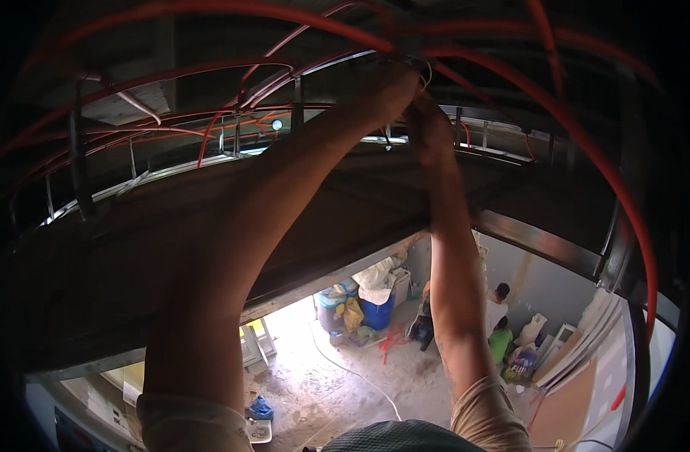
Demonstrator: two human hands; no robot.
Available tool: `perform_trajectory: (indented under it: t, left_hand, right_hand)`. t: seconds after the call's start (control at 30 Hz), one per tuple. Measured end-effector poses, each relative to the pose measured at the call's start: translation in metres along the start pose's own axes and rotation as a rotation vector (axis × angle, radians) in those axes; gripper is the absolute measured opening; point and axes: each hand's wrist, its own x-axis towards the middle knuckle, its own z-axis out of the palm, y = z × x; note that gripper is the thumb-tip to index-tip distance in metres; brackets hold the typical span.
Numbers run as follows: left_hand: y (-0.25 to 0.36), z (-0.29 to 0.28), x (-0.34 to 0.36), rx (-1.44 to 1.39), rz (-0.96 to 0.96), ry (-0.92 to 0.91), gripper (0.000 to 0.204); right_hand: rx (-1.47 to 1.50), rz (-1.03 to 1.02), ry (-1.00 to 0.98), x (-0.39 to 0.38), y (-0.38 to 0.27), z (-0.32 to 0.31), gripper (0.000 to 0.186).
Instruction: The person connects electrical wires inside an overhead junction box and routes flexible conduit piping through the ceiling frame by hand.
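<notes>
Thin pale wire point(431, 73) is looping at 12 o'clock nr red conduit point(337, 25); L hand point(397, 87) is sitting beside, R hand point(433, 134) just below, both grips too dark to tell. Prob. handling light, springy; best pinching mid-loop.

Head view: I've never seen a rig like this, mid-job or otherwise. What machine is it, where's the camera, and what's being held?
There is no machine: these are a person's two bare arms, raised overhead. The single picture comes from a wide fisheye camera worn on that person's head, so straight edges bend near the rim. The left hand and right hand are close together at top centre, near red tubes and a thin pale loop. The hands are in shadow, so exactly what each grips can't be told. Below is a floor with a white cable across it, a blue bin and a person in green.
</notes>
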Motion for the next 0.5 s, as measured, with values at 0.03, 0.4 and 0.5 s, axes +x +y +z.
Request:
perform_trajectory:
  t: [0.03, 0.4, 0.5]
  left_hand:
    - [0.007, -0.003, 0.001, 0.159, 0.041, -0.047, 0.014]
    - [-0.012, -0.001, 0.014, 0.092, -0.114, -0.016, 0.014]
    - [-0.019, 0.002, 0.03, 0.346, -0.022, -0.06, 0.015]
  right_hand:
    - [0.003, 0.017, 0.006, -0.001, -0.005, -0.005, 0.036]
    - [0.019, -0.002, 0.048, -0.004, -0.002, 0.015, 0.036]
    - [0.063, 0.016, 0.047, 0.0, -0.001, 0.005, 0.033]
